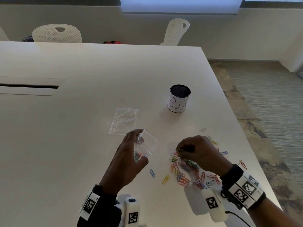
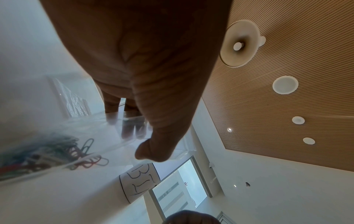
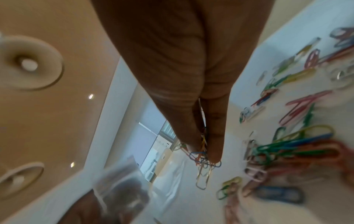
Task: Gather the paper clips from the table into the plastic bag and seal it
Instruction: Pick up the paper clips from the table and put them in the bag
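Note:
My left hand (image 1: 131, 153) holds a small clear plastic bag (image 1: 147, 145) upright with its mouth held open; several coloured paper clips (image 2: 44, 153) lie in its bottom. To its right, my right hand (image 1: 193, 150) pinches a bunch of paper clips (image 3: 203, 154) between thumb and fingers, just above the pile of coloured paper clips (image 1: 188, 171) scattered on the white table (image 1: 82, 112). In the right wrist view the bag (image 3: 122, 189) shows blurred at lower left.
A second clear bag (image 1: 123, 120) lies flat beyond my left hand. A black mesh cup labelled "BIN" (image 1: 179, 98) stands farther back right. The table's right edge (image 1: 246, 140) runs close to the clips. Two white chairs (image 1: 57, 33) stand behind.

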### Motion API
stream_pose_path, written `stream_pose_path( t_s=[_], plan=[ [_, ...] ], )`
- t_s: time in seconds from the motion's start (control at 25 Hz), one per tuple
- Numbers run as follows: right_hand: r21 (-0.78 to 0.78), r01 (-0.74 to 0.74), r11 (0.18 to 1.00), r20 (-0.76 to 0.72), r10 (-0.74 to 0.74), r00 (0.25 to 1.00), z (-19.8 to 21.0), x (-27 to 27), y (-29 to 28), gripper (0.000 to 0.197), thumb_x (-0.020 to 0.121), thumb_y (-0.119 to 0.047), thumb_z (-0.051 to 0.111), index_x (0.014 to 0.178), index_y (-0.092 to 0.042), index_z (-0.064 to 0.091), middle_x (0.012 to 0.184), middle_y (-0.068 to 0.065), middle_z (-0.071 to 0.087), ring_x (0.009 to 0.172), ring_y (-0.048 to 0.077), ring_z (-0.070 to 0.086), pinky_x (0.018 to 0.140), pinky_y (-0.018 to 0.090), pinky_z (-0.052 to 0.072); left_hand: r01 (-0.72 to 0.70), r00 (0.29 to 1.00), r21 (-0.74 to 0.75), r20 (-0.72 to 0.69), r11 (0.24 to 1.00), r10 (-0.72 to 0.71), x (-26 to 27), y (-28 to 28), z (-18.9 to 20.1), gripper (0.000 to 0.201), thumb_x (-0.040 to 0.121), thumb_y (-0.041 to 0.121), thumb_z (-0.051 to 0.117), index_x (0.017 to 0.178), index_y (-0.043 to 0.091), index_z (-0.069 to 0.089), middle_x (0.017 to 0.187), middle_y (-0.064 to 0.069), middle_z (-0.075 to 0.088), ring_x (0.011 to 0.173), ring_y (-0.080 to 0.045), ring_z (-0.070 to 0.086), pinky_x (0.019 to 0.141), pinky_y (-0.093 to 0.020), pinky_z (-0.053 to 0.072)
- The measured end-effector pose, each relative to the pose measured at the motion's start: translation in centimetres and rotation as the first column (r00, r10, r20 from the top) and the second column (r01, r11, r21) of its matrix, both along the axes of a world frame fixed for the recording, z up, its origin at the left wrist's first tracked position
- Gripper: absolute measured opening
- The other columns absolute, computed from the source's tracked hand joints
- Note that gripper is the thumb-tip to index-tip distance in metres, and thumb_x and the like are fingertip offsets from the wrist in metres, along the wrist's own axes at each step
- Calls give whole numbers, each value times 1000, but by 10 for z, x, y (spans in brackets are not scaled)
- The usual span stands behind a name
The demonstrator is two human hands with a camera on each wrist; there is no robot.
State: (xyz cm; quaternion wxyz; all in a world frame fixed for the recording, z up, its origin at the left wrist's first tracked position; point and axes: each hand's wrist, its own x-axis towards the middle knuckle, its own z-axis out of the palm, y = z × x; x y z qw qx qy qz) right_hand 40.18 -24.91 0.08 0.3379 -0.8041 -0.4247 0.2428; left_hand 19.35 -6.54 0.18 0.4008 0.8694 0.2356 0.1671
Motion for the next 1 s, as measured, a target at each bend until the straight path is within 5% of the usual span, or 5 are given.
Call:
stream_pose_path(
  t_s=[0.16,0.28,0.44,0.68,1.0],
  plan=[
    [157,162,974,-442,-77,894,25,-4,-2,14,84,-2,79,99,-3,78,89,13,81,87,28,80,86,35,65,21,1000,-23,0,1000,-21,2,-3,-1,71,81,14,75,141,35,42,120,14,52,99,-14,60,77,-32,60],
    [258,233,938,-548,-56,835,49,-13,6,17,84,2,77,101,2,76,92,18,80,89,33,79,88,39,64,23,1000,-12,3,1000,-23,3,-4,-2,71,82,13,75,142,33,42,122,12,53,104,-13,59,82,-21,54],
    [379,145,914,-469,54,882,72,-35,29,17,85,0,78,102,-1,76,91,11,82,86,26,80,82,30,64,31,1000,-1,0,1000,-31,6,-6,-3,73,81,13,77,143,32,42,125,12,55,105,-11,60,78,-11,51],
    [274,-90,957,21,88,996,65,-50,61,19,89,-12,79,108,-16,80,98,-3,82,86,0,76,85,18,61,21,1000,33,11,999,-22,6,-4,-6,71,80,17,79,137,34,42,125,13,57,106,0,58,79,-3,47],
    [272,-84,959,58,70,996,75,-47,62,20,90,-7,78,108,-14,78,95,-4,80,85,0,75,81,14,60,14,999,31,40,999,-16,1,-4,-4,70,78,13,76,137,33,43,117,14,55,103,-6,59,81,-4,46]
  ],
)
